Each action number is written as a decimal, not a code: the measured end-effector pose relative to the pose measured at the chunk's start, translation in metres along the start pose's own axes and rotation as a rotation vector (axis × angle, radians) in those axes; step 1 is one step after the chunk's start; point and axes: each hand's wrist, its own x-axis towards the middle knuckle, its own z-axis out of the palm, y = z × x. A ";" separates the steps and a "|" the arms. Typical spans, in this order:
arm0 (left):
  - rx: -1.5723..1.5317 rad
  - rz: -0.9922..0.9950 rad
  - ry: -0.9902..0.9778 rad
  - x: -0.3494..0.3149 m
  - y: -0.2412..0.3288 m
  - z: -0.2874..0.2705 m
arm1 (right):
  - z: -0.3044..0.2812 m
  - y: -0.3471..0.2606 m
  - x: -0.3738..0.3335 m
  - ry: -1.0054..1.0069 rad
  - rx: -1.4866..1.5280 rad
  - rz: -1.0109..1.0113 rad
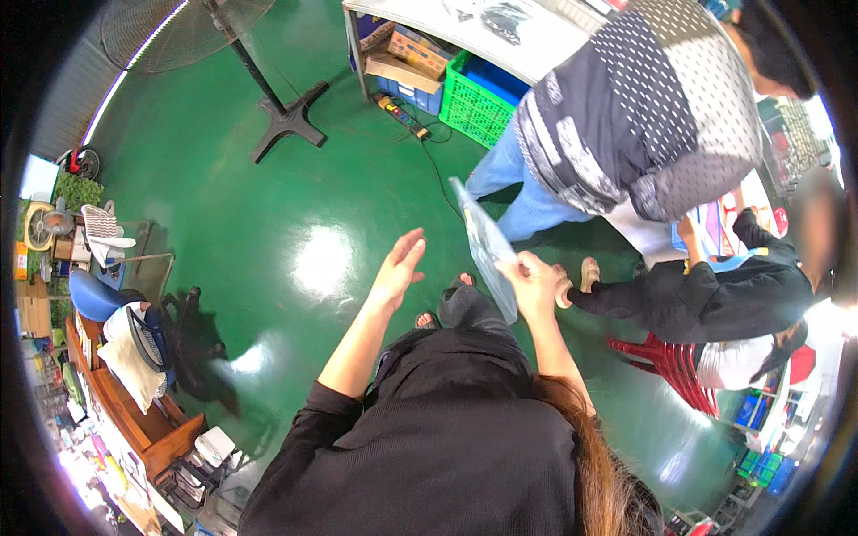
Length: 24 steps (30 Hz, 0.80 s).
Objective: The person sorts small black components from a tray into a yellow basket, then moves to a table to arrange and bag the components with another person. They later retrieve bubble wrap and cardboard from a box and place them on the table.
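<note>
My right hand (533, 284) pinches the edge of a flat, translucent bluish plastic sleeve (487, 246), which stands tilted in front of me. What the sleeve contains, if anything, I cannot make out. To its left, my left hand (399, 270) is raised with fingers stretched and slightly apart, touching nothing. A gap of green floor separates that hand from the sleeve.
A person in a patterned top (617, 116) leans over ahead on the right; another sits on a red plastic chair (670, 366). A green crate (481, 100) is under the white table (447, 27). A fan stand (288, 121), floor cable and wooden desk (134, 420) lie around.
</note>
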 end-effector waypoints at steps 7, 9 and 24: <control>-0.097 -0.271 0.045 0.086 0.019 -0.058 | 0.103 -0.010 0.084 -0.384 -0.293 -0.700; -0.098 -0.277 0.132 0.123 0.021 -0.082 | 0.130 -0.015 0.119 -0.416 -0.265 -0.737; 0.683 0.429 0.244 0.401 0.299 -0.138 | 0.230 -0.101 0.480 -0.541 0.250 -0.023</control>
